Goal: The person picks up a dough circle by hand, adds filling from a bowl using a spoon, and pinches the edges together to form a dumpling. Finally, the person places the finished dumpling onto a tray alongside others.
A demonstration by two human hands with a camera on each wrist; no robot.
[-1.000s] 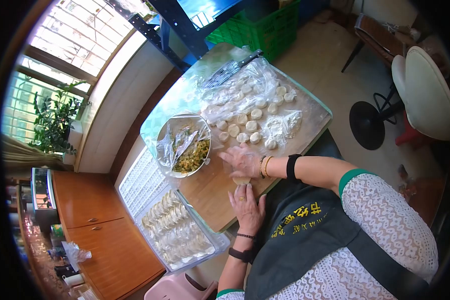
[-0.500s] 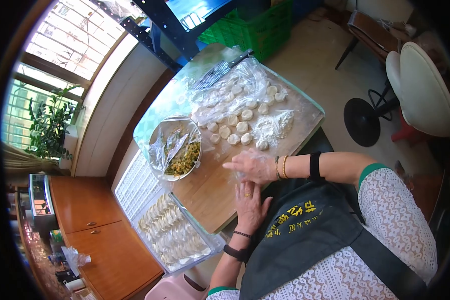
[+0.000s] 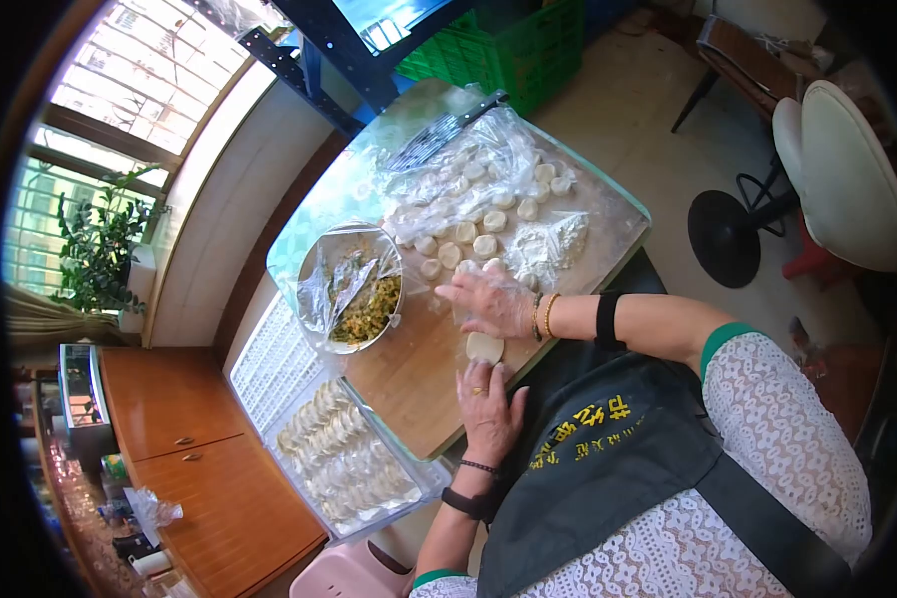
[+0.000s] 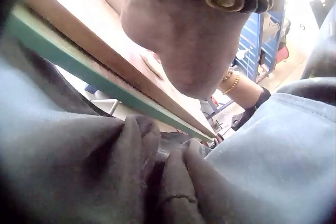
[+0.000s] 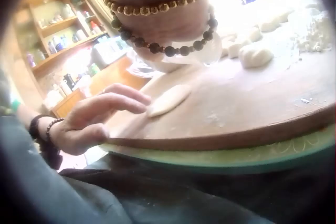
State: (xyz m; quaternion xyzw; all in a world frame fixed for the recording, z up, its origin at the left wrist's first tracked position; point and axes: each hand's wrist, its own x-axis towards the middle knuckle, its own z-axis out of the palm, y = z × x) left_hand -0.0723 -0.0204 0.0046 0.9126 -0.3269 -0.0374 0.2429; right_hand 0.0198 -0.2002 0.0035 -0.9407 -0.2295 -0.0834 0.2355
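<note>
A flat, pale dough wrapper (image 3: 484,347) lies near the front edge of the wooden board (image 3: 409,377). My left hand (image 3: 489,417) rests at its near side, fingertips right at the dough rim and thumb spread away, as the right wrist view also shows. Beyond the wrapper, my right hand (image 3: 496,303) is over the board, back of the hand up, fingers toward the bowl. Something clear and see-through (image 5: 211,51) shows beside its palm; I cannot tell how the hidden fingers hold it. Small dough pieces (image 3: 484,246) lie just past this hand.
A bowl of chopped filling (image 3: 367,311), partly under plastic film, stands left on the board. Loose flour (image 3: 548,247) lies at the right. Finished dumplings fill a tray (image 3: 431,480) lower left. A plastic sheet (image 3: 498,149) covers dough at the back.
My right hand, earlier over the dough by the left fingertips, has moved away toward the dough pieces. The flattened wrapper now shows between the hands. My left hand stays close to it.
</note>
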